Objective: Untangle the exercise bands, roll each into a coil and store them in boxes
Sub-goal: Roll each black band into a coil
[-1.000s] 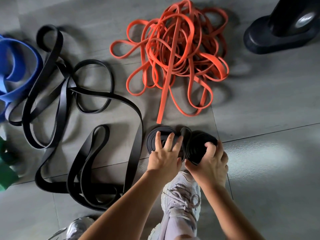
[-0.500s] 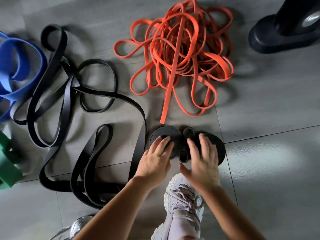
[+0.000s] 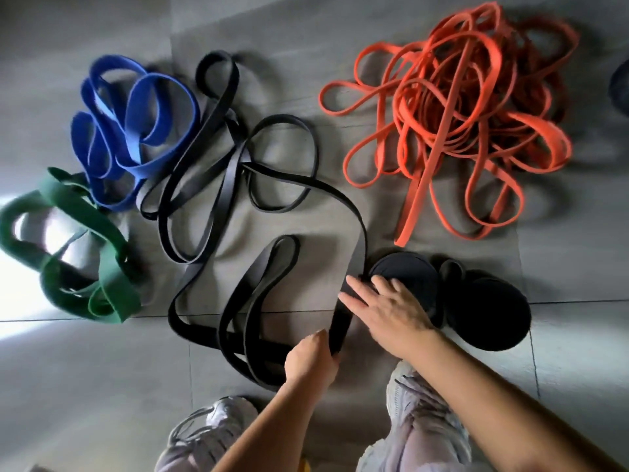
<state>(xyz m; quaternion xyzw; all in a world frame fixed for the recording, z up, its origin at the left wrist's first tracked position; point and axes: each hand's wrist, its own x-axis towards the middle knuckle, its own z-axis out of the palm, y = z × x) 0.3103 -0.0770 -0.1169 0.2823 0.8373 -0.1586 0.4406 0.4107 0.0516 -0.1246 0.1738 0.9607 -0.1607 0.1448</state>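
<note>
Two rolled black coils lie side by side on the grey floor: one [image 3: 408, 277] under my right hand's fingertips, the other [image 3: 490, 311] to its right. My right hand [image 3: 388, 311] lies flat with straight fingers across the left coil's edge and a loose black band [image 3: 235, 185]. That band sprawls in long loops to the left. My left hand [image 3: 311, 361] grips a strand of it just below the coil. An orange tangle [image 3: 459, 117] lies at the back right, a blue band pile [image 3: 132, 131] and a green band pile [image 3: 78, 247] at the left.
My two pale sneakers [image 3: 425, 413] stand at the bottom, close to the coils. A dark rounded base [image 3: 621, 86] shows at the right edge. Bright light glares on the floor at the far left. No box is in view.
The view swung left, bringing the blue and green bands in. My left hand left the coil and took hold of the loose black strand; my right hand moved from the right coil onto the left one.
</note>
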